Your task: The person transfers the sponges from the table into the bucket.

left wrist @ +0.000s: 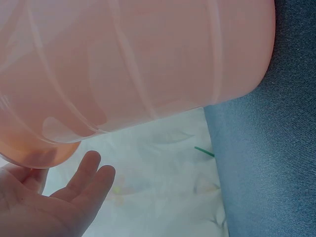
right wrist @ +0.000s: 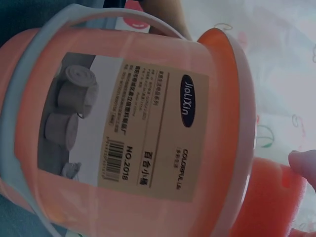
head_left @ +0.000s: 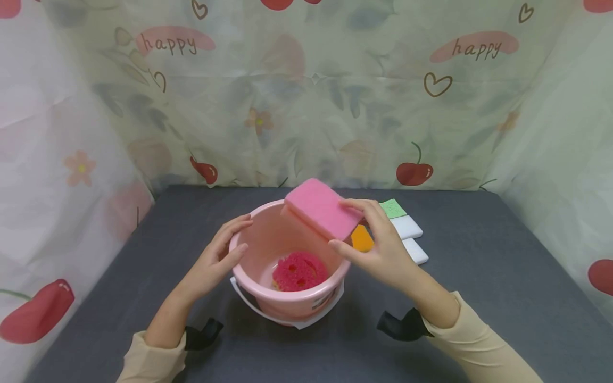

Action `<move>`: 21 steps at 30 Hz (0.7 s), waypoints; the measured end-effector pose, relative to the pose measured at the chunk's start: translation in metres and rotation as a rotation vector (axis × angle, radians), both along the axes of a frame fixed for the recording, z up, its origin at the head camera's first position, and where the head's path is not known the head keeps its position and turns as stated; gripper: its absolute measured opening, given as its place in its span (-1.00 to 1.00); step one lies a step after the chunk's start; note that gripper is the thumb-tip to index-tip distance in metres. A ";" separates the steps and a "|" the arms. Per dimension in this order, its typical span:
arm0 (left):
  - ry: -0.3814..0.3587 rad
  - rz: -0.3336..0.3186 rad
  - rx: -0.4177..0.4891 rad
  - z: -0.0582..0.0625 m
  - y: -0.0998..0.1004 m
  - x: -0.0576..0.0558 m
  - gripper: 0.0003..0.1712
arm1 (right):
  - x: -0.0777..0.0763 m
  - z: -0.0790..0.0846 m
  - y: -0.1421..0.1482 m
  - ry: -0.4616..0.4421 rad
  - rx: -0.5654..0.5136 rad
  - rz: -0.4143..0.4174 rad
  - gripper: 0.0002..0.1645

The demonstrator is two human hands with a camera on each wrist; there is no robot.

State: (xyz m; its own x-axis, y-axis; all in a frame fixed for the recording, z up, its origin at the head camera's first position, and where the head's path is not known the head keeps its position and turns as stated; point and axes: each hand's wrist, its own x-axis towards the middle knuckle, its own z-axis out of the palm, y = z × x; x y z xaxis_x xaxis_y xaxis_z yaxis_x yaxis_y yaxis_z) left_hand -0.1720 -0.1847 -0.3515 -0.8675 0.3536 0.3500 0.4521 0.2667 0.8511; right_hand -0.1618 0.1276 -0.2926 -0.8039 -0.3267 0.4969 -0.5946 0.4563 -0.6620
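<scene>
A pink bucket [head_left: 292,306] stands upright on the dark table, with a round red sponge [head_left: 299,272] lying in its bottom. My right hand [head_left: 383,247] pinches a rectangular pink sponge [head_left: 323,207] by its right end, thumb below and fingers above. That sponge is tilted over the bucket's back right rim; in the right wrist view the sponge [right wrist: 271,197] shows beyond the rim. On the other side, my left hand [head_left: 217,258] rests at the left rim with its fingers extended. The left wrist view shows the left hand [left wrist: 54,202] beside the bucket wall [left wrist: 148,59].
Behind my right hand lie an orange sponge [head_left: 361,238], a green sponge [head_left: 393,208] and two white sponges, one [head_left: 407,227] behind the other [head_left: 415,251]. The bucket's white handle [head_left: 306,322] hangs down in front. Patterned cloth [head_left: 311,106] walls the table's back and sides.
</scene>
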 end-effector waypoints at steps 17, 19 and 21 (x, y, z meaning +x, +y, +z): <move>0.003 0.001 -0.003 -0.001 0.000 0.000 -0.46 | -0.002 -0.007 -0.015 -0.057 0.092 0.046 -0.23; 0.006 -0.002 -0.001 -0.002 -0.001 0.000 -0.46 | -0.003 -0.009 -0.015 -0.069 0.096 0.054 -0.23; 0.009 -0.003 0.000 -0.002 0.000 0.000 -0.46 | -0.005 -0.011 -0.015 -0.081 0.096 0.063 -0.23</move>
